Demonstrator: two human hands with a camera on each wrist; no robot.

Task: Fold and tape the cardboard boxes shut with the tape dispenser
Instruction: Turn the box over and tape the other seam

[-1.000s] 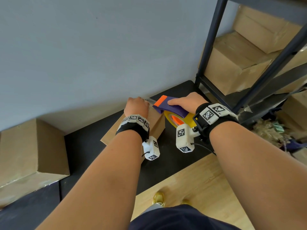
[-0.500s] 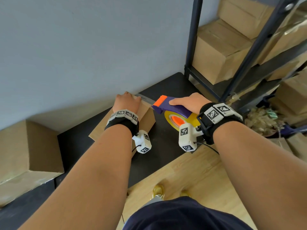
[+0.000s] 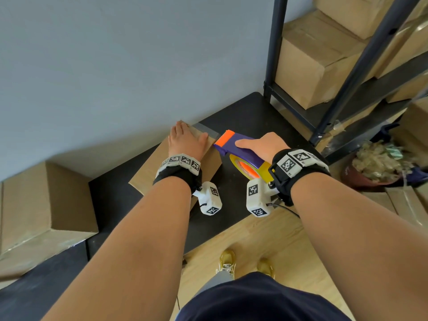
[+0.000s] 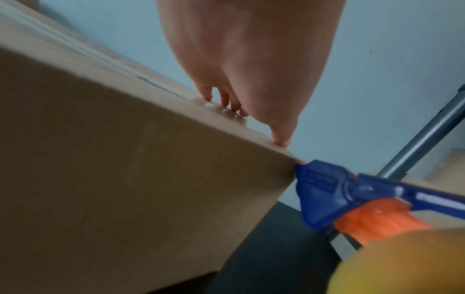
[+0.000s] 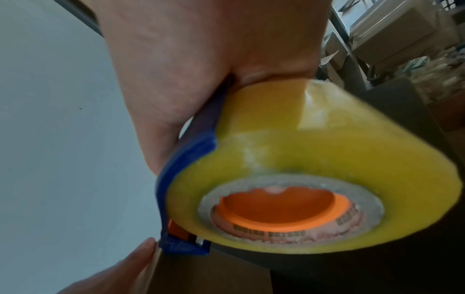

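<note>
Cardboard box (image 3: pixel 209 163) under left hand (image 3: pixel 185 141), dispenser (image 3: pixel 240 149) alongside.

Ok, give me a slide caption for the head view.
Left hand presses the cardboard box top while right hand holds tape dispenser at its edge.

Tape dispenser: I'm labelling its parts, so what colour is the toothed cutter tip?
Orange, on the purple-blue tape dispenser; the head view shows it best.

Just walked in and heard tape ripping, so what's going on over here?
A person is taping a small cardboard box shut on a black tabletop. The left hand presses flat on its top, while the right hand grips the tape dispenser, its orange-edged head at the box's right edge. A strip of tape overhangs that edge.
</note>
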